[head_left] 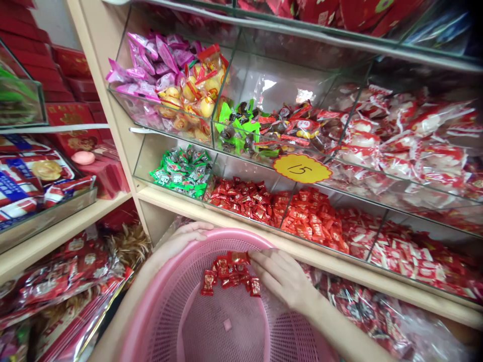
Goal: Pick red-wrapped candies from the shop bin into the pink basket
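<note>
My left hand (pixel 188 235) grips the far left rim of a pink plastic basket (pixel 173 281). My right hand (pixel 281 276) is inside the basket's opening at the right, palm turned inward, fingers stretched out and loose. Just beyond its fingertips is a cluster of red-wrapped candies (pixel 230 271); whether they are falling or lying against the basket wall I cannot tell. One small pale piece (pixel 227 324) lies on the mesh bottom. Behind the basket, similar dark red candies (pixel 243 198) fill a low clear compartment.
Lower compartments also hold green-wrapped candies (pixel 184 168) and orange-red candies (pixel 315 216). Above are purple packets (pixel 162 55) and a yellow price tag (pixel 302 168) reading 15. A wooden shelf edge (pixel 358 261) runs just behind the basket. Bagged goods (pixel 71 266) lie at lower left.
</note>
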Motion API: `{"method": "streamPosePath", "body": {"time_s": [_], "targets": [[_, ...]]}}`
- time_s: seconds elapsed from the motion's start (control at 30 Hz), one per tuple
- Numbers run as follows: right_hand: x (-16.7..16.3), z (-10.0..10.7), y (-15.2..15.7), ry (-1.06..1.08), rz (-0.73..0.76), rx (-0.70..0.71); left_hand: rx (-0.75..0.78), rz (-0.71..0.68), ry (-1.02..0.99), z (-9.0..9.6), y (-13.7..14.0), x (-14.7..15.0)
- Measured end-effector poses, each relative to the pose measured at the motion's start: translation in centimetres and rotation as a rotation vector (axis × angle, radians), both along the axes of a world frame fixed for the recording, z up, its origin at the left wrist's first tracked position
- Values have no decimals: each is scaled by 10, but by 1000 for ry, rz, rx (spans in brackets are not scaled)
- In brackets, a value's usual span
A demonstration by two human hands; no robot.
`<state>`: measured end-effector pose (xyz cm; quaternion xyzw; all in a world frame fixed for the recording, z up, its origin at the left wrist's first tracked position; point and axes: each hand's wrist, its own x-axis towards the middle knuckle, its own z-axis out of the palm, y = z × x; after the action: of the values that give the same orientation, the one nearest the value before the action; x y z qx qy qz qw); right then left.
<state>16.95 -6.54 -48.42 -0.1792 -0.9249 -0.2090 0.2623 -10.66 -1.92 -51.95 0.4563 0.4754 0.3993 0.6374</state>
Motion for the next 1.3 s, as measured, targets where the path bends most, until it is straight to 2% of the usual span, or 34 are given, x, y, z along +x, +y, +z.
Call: {"method": "streamPosePath", "body": {"time_s": [0.17, 0.37, 0.63, 0.93, 1.03, 1.13, 1.2, 1.3], "targets": [[5, -12, -8, -5, 48, -34, -26, 12, -19, 5, -2, 3], [-10, -30, -3, -182, -181, -152, -2, 4, -6, 6, -2, 2], [-33, -48, 4, -279, -325, -124, 11, -26, -7, 5, 0, 1], [-48, -60, -1, -352, -298, -139, 9, -10, 22, 5, 1, 0], [-49, -48, -1, -293, -280, -130, 28, -21, 36, 2, 2, -2], [-50, -15, 12, -163, -300, -144, 41, -39, 20, 0, 4, -3], [-50, 14, 31, -79, -382, -165, 40, -49, 12, -2, 5, -3], [-48, 50, 72, -18, -637, -188, 43, -52, 3, -2, 5, -3]]}}
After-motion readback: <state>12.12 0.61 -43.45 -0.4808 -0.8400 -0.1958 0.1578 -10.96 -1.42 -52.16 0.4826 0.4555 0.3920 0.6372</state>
